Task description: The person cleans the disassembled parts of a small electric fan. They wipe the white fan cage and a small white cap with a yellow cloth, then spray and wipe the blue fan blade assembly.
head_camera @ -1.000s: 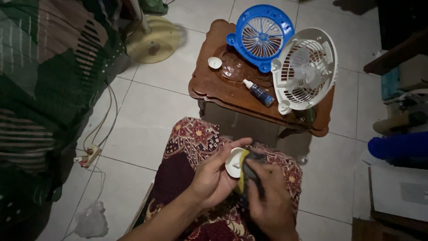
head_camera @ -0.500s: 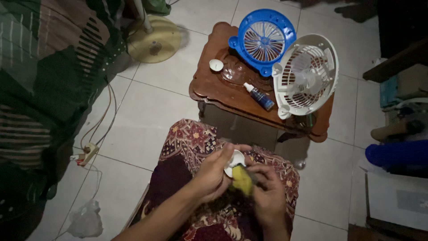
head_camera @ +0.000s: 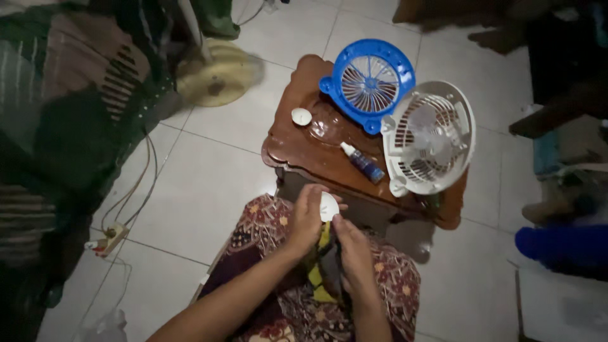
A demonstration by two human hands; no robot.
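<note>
On the wooden side table (head_camera: 297,142) in front of me a small bottle (head_camera: 361,163) lies on its side, just beside the white fan grille (head_camera: 428,137): white cap, dark blue label wrapped round its body. I see no signs or screens.

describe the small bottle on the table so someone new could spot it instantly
Start at the dark wooden side table on the tiled floor, ahead of the person's knees. Two round fan grilles rest on it, one blue, one white. The bottle lies on its side beside the white grille: small, dark blue, with a white cap, the only slim thing there.
</note>
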